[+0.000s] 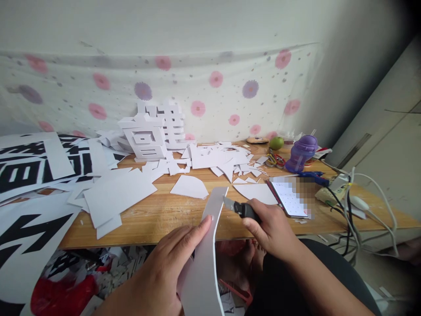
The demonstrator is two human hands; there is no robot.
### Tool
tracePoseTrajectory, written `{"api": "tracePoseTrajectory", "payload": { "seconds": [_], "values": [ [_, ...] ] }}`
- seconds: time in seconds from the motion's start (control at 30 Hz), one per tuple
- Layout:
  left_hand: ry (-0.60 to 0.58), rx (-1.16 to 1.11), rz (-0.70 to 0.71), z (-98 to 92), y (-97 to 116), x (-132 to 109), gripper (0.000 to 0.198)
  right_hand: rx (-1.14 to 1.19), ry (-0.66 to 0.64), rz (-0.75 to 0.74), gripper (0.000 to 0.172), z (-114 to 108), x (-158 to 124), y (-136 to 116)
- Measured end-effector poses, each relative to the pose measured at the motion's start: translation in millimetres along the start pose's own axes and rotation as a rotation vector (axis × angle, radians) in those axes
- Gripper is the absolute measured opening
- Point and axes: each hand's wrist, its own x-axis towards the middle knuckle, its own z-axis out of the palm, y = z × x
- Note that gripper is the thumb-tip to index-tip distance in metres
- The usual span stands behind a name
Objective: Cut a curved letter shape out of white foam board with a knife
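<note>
My left hand [179, 259] grips a long curved white board strip [207, 254], thumb on its face and fingers behind it. The strip stands up over the table's front edge, its lower end running out of the frame. In my right hand [269, 224] is a black-handled utility knife [241, 209], fingers wrapped round the handle. Its blade points left, close to the strip's right edge near the top; whether it touches cannot be made out. Beyond the strip's tip a white cut piece [190, 186] lies flat on the wooden table [144, 226].
White cut-out characters [148, 136] stand at the back among scraps [223, 156]. Printed sheets [29, 237] cover the left. At right are a phone [289, 197], purple bottle [301, 153], scissors [276, 160], green fruit [276, 142], power strip [329, 195] and cables.
</note>
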Motion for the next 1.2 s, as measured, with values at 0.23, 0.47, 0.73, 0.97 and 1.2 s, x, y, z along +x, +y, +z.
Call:
{"api": "tracePoseTrajectory", "payload": {
  "seconds": [0.23, 0.47, 0.73, 0.97, 1.2],
  "values": [
    [-0.023, 0.151, -0.01, 4.7, -13.0, 12.7, 0.089, 0.715, 0.083, 0.407, 0.047, 10.5, 4.8, 4.5],
    [-0.099, 0.452, -0.076, -8.0, -14.6, 21.3, 0.101, 1.228, -0.238, 0.453, 0.049, 43.6, -15.9, -37.9],
    [-0.123, 0.003, -0.293, -26.3, -17.0, 22.5, 0.103, 1.146, -0.238, 0.572, 0.035, 42.1, -19.7, -43.2],
    [0.148, -0.692, -0.507, -29.9, -32.2, 60.0, 0.081, 0.909, -0.312, 0.444, 0.018, 18.8, -10.4, -26.3],
    [0.228, -0.741, -0.554, -22.1, -38.2, 61.8, 0.023, 0.923, -0.094, 0.498, 0.031, 9.7, -4.9, -0.1]
  ]
}}
